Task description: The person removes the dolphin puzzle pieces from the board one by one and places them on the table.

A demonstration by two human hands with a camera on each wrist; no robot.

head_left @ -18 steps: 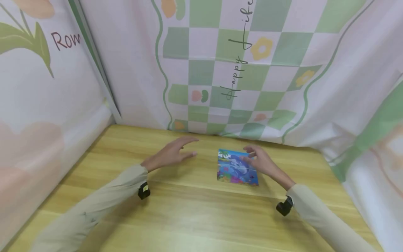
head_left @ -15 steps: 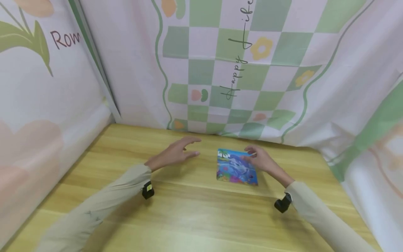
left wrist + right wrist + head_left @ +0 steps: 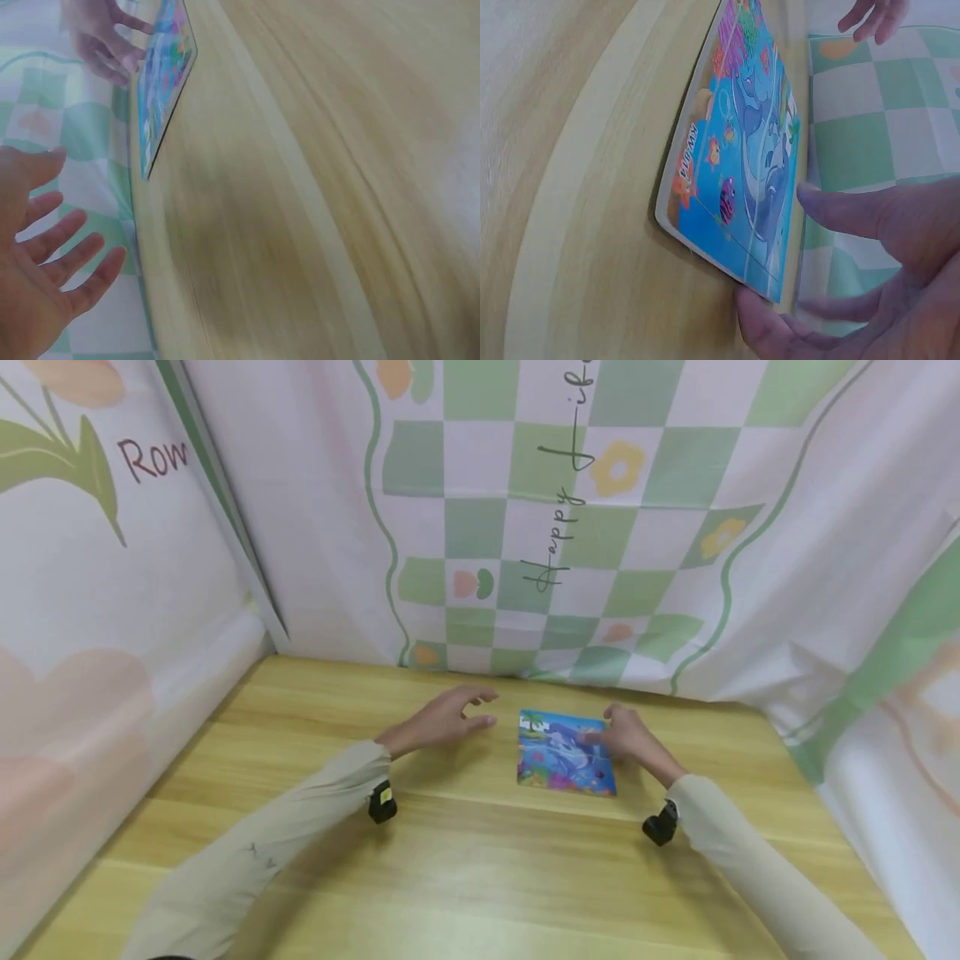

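A flat square picture board (image 3: 555,764) with dolphins, fish and coral printed on blue lies on the wooden table. Thin seam lines cross its face in the right wrist view. My right hand (image 3: 633,743) is at its right edge. There a finger (image 3: 754,307) touches the board's edge, while the thumb (image 3: 855,214) reaches over the face, apparently apart from it. My left hand (image 3: 444,717) hovers left of the board, holding nothing, its thumb and fingers spread. In the left wrist view those fingers (image 3: 56,244) are loosely bent.
A checkered green and white cloth (image 3: 540,568) hangs behind the table (image 3: 450,877), close beyond both hands. More white printed cloth (image 3: 75,577) closes off the left, and another drape (image 3: 915,693) the right. Each wrist wears a small black camera (image 3: 382,802).
My left hand has moved right, closer to the board. My right hand has shifted slightly at the right edge, its fingers drawing in there. The board lies in about the same place.
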